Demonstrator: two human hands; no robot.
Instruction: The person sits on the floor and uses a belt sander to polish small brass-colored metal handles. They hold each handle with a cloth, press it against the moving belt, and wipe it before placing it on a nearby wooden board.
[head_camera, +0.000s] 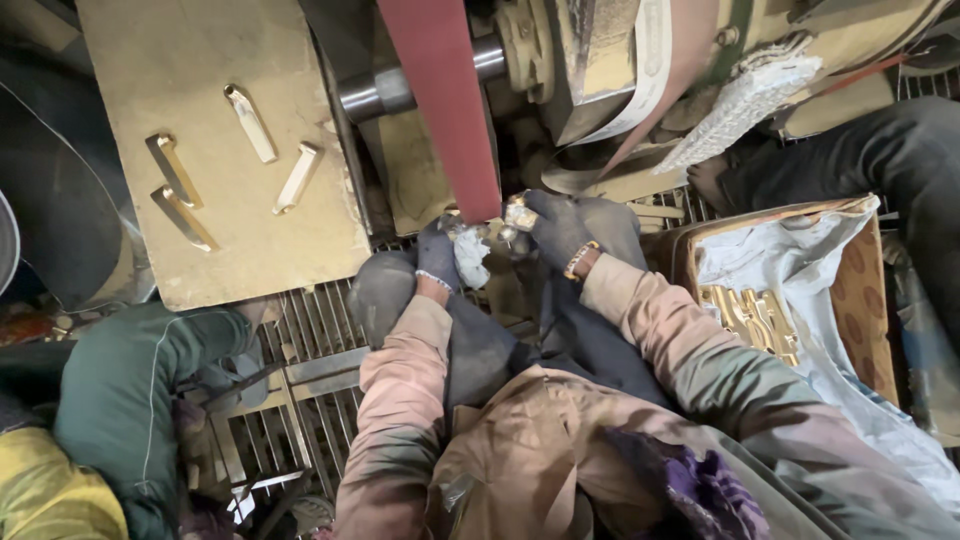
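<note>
Close in, my two gloved hands meet at the lower end of the red sanding belt (440, 100). Left hand (440, 255) is curled around a whitish rag or pad (472, 258); fingers closed on it. Right hand (560, 228) pinches a small brass piece (519, 214) at its fingertips, pressed up by the belt's edge, between both hands. I judge the piece stiff, dense for its size, likely slippery once polished; best gripped by its ends, clear of the belt. Right of me, a lined box (860, 290) holds similar brass pieces (750, 318). Farther left, four brass handles (250, 122) lie on a flat board (200, 250).
</note>
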